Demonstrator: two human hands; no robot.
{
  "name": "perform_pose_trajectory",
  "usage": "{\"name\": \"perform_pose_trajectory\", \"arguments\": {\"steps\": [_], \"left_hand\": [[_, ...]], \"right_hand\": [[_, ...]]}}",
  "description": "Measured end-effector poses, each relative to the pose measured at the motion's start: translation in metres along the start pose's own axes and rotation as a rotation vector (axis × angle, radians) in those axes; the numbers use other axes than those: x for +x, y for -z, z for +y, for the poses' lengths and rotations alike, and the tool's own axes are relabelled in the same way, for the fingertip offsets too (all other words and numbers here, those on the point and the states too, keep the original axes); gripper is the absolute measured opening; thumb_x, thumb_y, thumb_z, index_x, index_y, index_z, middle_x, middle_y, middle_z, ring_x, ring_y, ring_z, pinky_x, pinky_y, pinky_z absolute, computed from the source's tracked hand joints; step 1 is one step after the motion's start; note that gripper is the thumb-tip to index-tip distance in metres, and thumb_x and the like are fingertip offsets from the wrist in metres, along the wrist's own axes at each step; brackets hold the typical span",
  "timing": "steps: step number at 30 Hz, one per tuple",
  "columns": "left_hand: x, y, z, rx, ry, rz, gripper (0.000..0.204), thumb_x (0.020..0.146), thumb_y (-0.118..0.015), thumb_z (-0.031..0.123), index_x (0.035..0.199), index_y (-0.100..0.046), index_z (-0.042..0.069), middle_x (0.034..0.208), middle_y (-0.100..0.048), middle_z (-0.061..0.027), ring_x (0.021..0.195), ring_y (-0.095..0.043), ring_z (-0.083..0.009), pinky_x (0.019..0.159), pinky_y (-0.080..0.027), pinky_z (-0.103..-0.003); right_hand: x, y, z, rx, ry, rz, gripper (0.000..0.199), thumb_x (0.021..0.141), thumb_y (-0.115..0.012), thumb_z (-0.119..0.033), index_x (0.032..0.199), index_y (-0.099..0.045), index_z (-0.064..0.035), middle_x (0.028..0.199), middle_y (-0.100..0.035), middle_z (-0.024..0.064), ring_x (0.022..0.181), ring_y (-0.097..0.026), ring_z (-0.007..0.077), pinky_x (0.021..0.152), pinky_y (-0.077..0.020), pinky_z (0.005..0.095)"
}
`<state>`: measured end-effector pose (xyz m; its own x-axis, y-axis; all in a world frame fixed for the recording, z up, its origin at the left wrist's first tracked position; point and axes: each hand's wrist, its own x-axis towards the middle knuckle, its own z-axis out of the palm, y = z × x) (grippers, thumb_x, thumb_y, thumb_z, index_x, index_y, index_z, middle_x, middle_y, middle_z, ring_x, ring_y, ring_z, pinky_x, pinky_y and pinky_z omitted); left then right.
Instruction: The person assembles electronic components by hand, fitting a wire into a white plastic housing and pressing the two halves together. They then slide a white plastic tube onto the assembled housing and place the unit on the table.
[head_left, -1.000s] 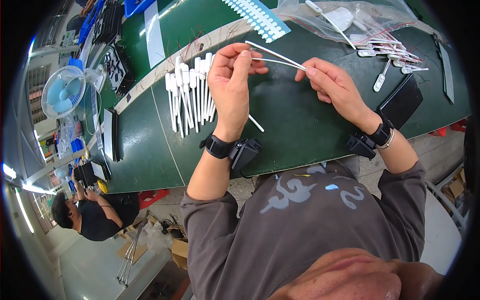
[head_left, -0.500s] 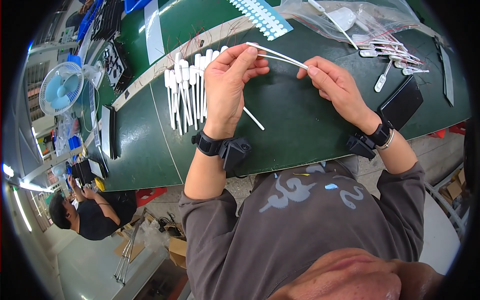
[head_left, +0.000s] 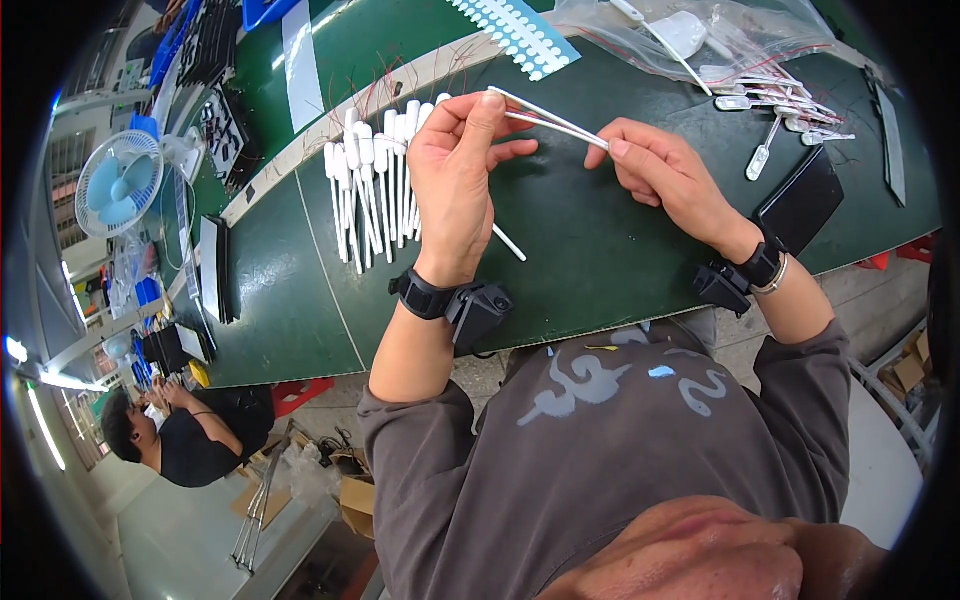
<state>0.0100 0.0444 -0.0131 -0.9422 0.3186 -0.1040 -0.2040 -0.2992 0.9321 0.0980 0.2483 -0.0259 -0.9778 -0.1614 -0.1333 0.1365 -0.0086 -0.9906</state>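
Between my two hands stretches a slender white plastic stick (head_left: 555, 122), which shows as two thin strands that meet at the right and part toward the left. My left hand (head_left: 455, 165) pinches its left end between thumb and index finger, the other fingers loosely curled. At the right end, my right hand (head_left: 668, 180) grips it with thumb and fingers. Several white paddle-headed sticks (head_left: 368, 185) lie side by side left of my left hand, thin dark red wires beyond their heads. Another white stick (head_left: 510, 243) shows partly behind my left wrist.
At the back right lie a clear plastic bag (head_left: 740, 35) and several white pieces with wires (head_left: 790, 105). A black flat device (head_left: 803, 205) rests near my right wrist. A blue sheet with white stickers (head_left: 525, 45) is at the back. A person (head_left: 190, 435) sits at far left.
My left thumb and index finger have shifted slightly on the stick's end. My right hand has moved slightly left, still gripping. The view has tilted a little.
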Motion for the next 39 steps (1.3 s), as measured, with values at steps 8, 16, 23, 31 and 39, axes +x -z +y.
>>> {"name": "perform_pose_trajectory", "arguments": {"steps": [8, 16, 23, 31, 39], "left_hand": [[-0.001, -0.003, -0.004, 0.039, 0.006, -0.001, 0.020, 0.097, -0.067, 0.017, 0.099, -0.065, -0.002, 0.092, -0.070, -0.0097, 0.082, -0.069, -0.0154, 0.068, -0.060, -0.028], [-0.001, -0.005, -0.011, 0.165, -0.089, 0.027, 0.019, 0.094, -0.071, 0.016, 0.098, -0.066, -0.003, 0.088, -0.069, -0.0077, 0.080, -0.069, -0.0140, 0.067, -0.059, -0.027], [-0.002, -0.007, -0.013, 0.183, -0.139, 0.027, 0.018, 0.094, -0.071, 0.013, 0.100, -0.065, -0.003, 0.087, -0.068, -0.0068, 0.078, -0.069, -0.0137, 0.067, -0.059, -0.026], [-0.005, -0.010, -0.013, 0.215, -0.151, 0.038, 0.018, 0.092, -0.072, 0.011, 0.099, -0.062, -0.003, 0.087, -0.067, -0.0064, 0.076, -0.068, -0.0123, 0.066, -0.057, -0.024], [-0.004, -0.011, -0.012, 0.265, -0.183, 0.072, 0.020, 0.091, -0.073, 0.009, 0.099, -0.058, 0.000, 0.085, -0.064, -0.0042, 0.072, -0.064, -0.0096, 0.066, -0.056, -0.023]], "right_hand": [[-0.003, -0.003, -0.003, 0.053, -0.026, -0.102, 0.027, 0.105, -0.041, -0.026, 0.105, -0.058, -0.0049, 0.068, -0.041, -0.0067, 0.057, -0.034, 0.0027, 0.053, -0.0275, 0.0207], [-0.001, 0.000, 0.004, -0.039, -0.035, -0.064, 0.026, 0.106, -0.043, -0.027, 0.098, -0.057, -0.0061, 0.072, -0.044, -0.0056, 0.061, -0.037, 0.0037, 0.056, -0.0304, 0.0212], [0.001, -0.003, 0.001, -0.241, 0.087, 0.035, 0.033, 0.105, -0.049, -0.032, 0.088, -0.055, -0.0050, 0.072, -0.045, -0.0052, 0.063, -0.038, 0.0054, 0.058, -0.0321, 0.0236], [-0.001, -0.003, 0.002, -0.324, 0.079, 0.036, 0.032, 0.106, -0.048, -0.031, 0.087, -0.054, -0.0056, 0.070, -0.045, -0.0019, 0.063, -0.040, 0.0079, 0.058, -0.0342, 0.0260], [-0.002, -0.002, -0.003, -0.376, 0.063, 0.031, 0.032, 0.105, -0.048, -0.029, 0.086, -0.054, -0.0046, 0.070, -0.047, 0.0014, 0.062, -0.041, 0.0111, 0.058, -0.0356, 0.0281]]}}
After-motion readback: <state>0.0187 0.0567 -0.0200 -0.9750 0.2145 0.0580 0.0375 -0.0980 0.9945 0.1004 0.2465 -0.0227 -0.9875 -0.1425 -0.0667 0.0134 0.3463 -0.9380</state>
